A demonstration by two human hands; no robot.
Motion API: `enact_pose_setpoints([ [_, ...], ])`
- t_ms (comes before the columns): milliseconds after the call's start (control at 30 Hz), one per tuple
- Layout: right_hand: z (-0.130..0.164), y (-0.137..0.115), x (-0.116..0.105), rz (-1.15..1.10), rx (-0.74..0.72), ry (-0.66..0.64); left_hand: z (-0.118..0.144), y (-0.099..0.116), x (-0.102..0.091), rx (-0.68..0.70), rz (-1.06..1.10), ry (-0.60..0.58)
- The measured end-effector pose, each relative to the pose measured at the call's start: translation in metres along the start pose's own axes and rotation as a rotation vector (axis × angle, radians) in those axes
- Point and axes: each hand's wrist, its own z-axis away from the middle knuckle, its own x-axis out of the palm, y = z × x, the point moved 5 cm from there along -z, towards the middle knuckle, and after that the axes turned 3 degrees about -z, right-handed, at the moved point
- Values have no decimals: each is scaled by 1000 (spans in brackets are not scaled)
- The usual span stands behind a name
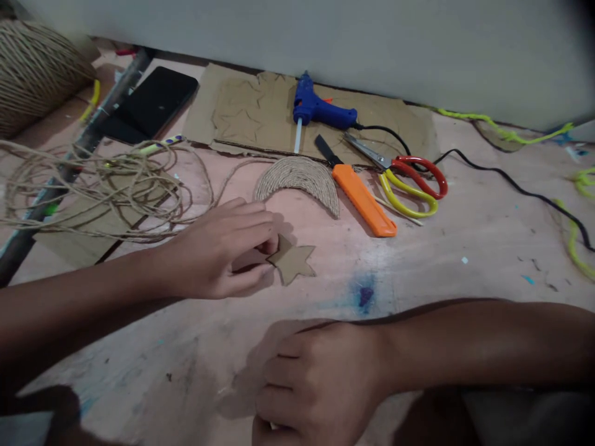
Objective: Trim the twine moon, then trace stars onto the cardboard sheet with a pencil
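At the frame's centre the left hand (223, 251) pinches a cardboard star (294, 262) lying flat on the table (465, 248). The right hand (320, 384), low in the frame, is curled into a loose fist; whether it holds anything cannot be told. Just above the star lie a twine-wrapped crescent (300, 179), an orange cutter (365, 199), scissors (409, 183) and a blue glue gun (320, 111); loose twine (102, 186) sprawls left.

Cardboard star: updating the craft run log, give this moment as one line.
left hand: pinching cardboard star | right hand: curled on table | twine crescent: beyond star

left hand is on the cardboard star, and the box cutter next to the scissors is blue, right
Not quite. The left hand does touch the cardboard star, but the box cutter beside the scissors is orange, as the head view shows. The blue tool is the glue gun.
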Motion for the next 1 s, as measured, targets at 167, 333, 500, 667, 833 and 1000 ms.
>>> enact_pose_setpoints([
  [167, -1, 0, 0, -11, 6, -11, 1, -1, 1, 28, 25, -2],
  [333, -2, 2, 0, -14, 43, -16, 2, -2, 3, 54, 11, -14],
  [500, -4, 2, -1, -7, 8, -38, 4, -3, 2, 36, -57, 33],
  [667, -5, 3, -2, -30, 9, -96, 7, -3, 4, 41, -102, 48],
  [833, -6, 3, -1, -46, 8, -122, 7, -3, 4, 53, -117, 42],
  [1000, -8, 4, -5, 5, 14, -39, 7, -3, 5, 59, -131, 36],
])
